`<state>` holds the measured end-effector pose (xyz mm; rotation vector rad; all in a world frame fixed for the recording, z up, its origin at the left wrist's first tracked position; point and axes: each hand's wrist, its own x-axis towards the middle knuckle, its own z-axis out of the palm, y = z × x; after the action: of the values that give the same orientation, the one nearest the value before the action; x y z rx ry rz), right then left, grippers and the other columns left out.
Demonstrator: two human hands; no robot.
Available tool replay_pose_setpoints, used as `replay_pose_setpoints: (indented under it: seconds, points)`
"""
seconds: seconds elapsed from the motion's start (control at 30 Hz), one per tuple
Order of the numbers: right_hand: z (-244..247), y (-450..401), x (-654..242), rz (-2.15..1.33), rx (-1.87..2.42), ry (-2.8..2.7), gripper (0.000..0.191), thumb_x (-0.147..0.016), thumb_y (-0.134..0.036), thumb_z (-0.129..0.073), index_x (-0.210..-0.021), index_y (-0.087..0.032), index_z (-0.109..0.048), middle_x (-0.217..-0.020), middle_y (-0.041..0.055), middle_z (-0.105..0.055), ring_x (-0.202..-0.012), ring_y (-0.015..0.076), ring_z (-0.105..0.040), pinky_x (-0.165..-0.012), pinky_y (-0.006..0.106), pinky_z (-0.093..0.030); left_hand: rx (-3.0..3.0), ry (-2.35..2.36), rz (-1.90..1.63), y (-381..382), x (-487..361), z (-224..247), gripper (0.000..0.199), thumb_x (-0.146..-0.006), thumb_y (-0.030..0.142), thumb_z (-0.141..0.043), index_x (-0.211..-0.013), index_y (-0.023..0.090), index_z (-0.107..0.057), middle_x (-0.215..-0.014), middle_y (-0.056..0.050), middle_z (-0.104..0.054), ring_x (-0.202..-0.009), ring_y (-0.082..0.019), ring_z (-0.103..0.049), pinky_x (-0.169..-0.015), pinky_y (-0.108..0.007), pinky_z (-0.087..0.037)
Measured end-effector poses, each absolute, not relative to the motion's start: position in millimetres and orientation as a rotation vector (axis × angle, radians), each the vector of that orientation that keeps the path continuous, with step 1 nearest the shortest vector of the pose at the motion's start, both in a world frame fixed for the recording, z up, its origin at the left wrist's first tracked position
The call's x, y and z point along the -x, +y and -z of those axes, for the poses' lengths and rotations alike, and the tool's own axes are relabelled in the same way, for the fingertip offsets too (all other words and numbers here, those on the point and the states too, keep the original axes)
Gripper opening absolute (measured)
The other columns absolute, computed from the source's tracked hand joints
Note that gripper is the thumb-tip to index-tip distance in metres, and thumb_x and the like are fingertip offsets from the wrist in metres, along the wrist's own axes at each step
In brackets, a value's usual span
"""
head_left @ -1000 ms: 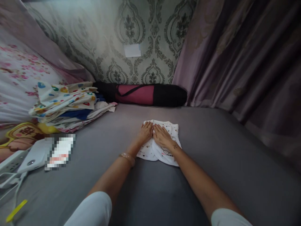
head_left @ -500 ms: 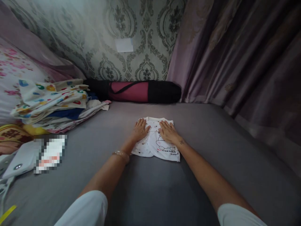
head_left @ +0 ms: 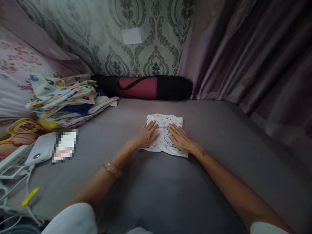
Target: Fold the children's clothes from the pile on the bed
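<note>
A small white garment (head_left: pixel 162 140), which looks like a child's shirt, lies folded on the grey bed sheet. It has a speckled band along its far edge and a line drawing with lettering on its near right part. My left hand (head_left: pixel 147 135) rests flat on the left side of the garment, fingers stretched out. On the right side lies my right hand (head_left: pixel 179 138), palm down with its fingers spread, covering part of the drawing. Neither hand grips the cloth.
A black and maroon roll bag (head_left: pixel 137 87) lies along the patterned wall. To the left are a heap of clothes (head_left: pixel 65 94), a white charger-like device (head_left: pixel 41 149), a power strip (head_left: pixel 18 157), cables and a yellow strip (head_left: pixel 30 196). Curtains (head_left: pixel 219 48) hang at the right.
Both hands have slid toward me over the garment, leaving more of its far band uncovered. The view has shifted, showing more of the cables at the lower left.
</note>
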<state>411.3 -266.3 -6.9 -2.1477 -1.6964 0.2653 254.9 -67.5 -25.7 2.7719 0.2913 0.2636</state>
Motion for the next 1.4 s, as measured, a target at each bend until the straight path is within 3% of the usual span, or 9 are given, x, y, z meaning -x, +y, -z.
replay_pose_setpoints:
  seconds: [0.2,0.43,0.7,0.83,0.97,1.1,1.4]
  points:
    - [19,-273,-400,-0.277,2.188,-1.807,0.058,-0.099,-0.039,-0.029,-0.151,-0.014,-0.035,-0.159,0.0108,-0.026,-0.148,0.0227,-0.018,-0.121,0.044,-0.008,-2.876,0.288,-0.165,-95,-241,35,0.063,-0.099,0.051,-0.030,-0.149,0.014,-0.036,-0.158,-0.014,-0.027,-0.148,-0.026,-0.019,-0.121,-0.043,-0.010]
    - [7,-286,-380,-0.194,2.184,-1.908,0.056,-0.102,-0.040,-0.022,-0.152,-0.017,-0.033,-0.159,0.0091,-0.025,-0.148,0.0219,-0.018,-0.121,0.046,-0.010,-3.007,0.235,-0.125,-113,-223,20,0.070,-0.099,0.056,-0.019,-0.150,0.010,-0.034,-0.158,-0.016,-0.026,-0.148,-0.027,-0.017,-0.121,-0.044,-0.008]
    - [8,-302,-352,-0.147,2.125,-2.049,0.055,-0.102,-0.037,-0.027,-0.153,-0.017,-0.029,-0.158,0.0107,-0.027,-0.147,0.0239,-0.020,-0.120,0.050,-0.018,-3.024,0.148,-0.060,-140,-204,21,0.079,-0.097,0.062,-0.015,-0.152,0.007,-0.026,-0.158,-0.018,-0.024,-0.148,-0.027,-0.016,-0.120,-0.044,-0.016]
    - [2,-306,-355,-0.197,2.109,-2.032,0.054,-0.102,-0.037,-0.026,-0.153,-0.019,-0.030,-0.158,0.0091,-0.028,-0.147,0.0230,-0.021,-0.120,0.049,-0.020,-2.905,0.108,-0.211,-128,-199,6,0.062,-0.101,0.051,-0.021,-0.146,0.011,-0.038,-0.151,-0.015,-0.041,-0.142,-0.023,-0.035,-0.116,-0.039,-0.028]
    - [-7,-322,-357,-0.222,2.088,-1.968,0.053,-0.103,-0.038,-0.024,-0.153,-0.021,-0.031,-0.159,0.0076,-0.027,-0.147,0.0226,-0.020,-0.121,0.050,-0.019,-2.763,0.399,-0.501,-93,-182,4,0.039,-0.100,0.031,-0.034,-0.128,0.016,-0.057,-0.125,-0.014,-0.062,-0.111,-0.023,-0.060,-0.098,-0.039,-0.047]
    - [-6,-340,-359,-0.170,2.080,-1.877,0.053,-0.103,-0.035,-0.027,-0.154,-0.023,-0.027,-0.159,0.0072,-0.027,-0.148,0.0224,-0.019,-0.120,0.050,-0.021,-2.785,0.498,-0.486,-61,-172,18,0.031,-0.095,0.025,-0.044,-0.117,0.019,-0.065,-0.110,-0.012,-0.063,-0.099,-0.024,-0.061,-0.089,-0.039,-0.049]
    - [4,-363,-359,-0.156,2.109,-1.825,0.053,-0.102,-0.035,-0.032,-0.154,-0.024,-0.025,-0.160,0.0063,-0.025,-0.148,0.0226,-0.018,-0.120,0.051,-0.025,-2.750,0.564,-0.400,-61,-185,20,0.017,-0.089,0.023,-0.053,-0.095,0.019,-0.068,-0.099,-0.009,-0.061,-0.091,-0.022,-0.058,-0.084,-0.037,-0.047]
